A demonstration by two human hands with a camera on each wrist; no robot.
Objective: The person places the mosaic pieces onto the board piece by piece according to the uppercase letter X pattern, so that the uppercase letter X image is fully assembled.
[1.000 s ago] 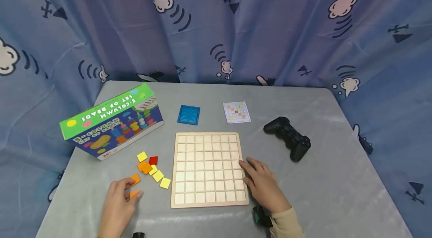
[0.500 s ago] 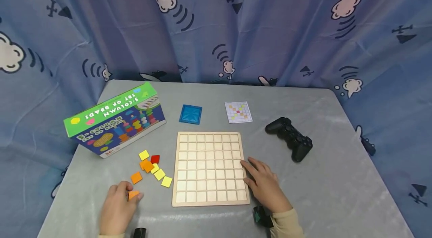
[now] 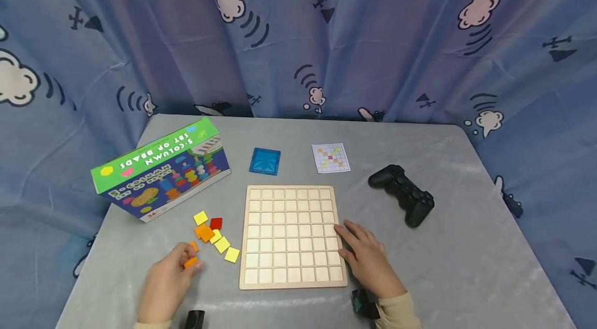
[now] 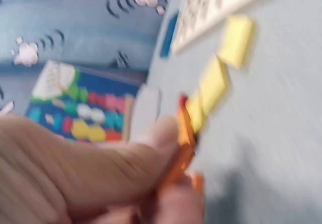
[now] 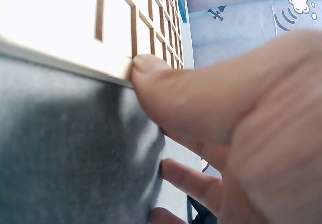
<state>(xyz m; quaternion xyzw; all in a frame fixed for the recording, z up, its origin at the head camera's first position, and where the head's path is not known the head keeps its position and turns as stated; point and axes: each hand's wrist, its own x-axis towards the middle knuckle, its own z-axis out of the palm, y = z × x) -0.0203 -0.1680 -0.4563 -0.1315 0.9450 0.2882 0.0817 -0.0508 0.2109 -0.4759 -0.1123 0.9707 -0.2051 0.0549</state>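
My left hand pinches a small orange square tile between thumb and fingers. In the left wrist view, blurred, that orange tile stands on edge beside my thumb. Just past the fingertips lies another orange tile, partly hidden by them. Beyond it are a pair of overlapping orange tiles, a red tile and several yellow tiles. A wooden grid board lies to the right of these. My right hand rests at the board's right edge, fingers extended, the thumb touching its rim.
A colourful toy box stands back left. Behind the board lie a blue square tray and a printed pattern card. A black game controller sits on the right. A patterned curtain hangs behind the grey table.
My left hand has drawn back from one orange tile, then shifted forward with the other pinched in its fingers. The right hand stays at the board's edge. The head view has shifted slightly.
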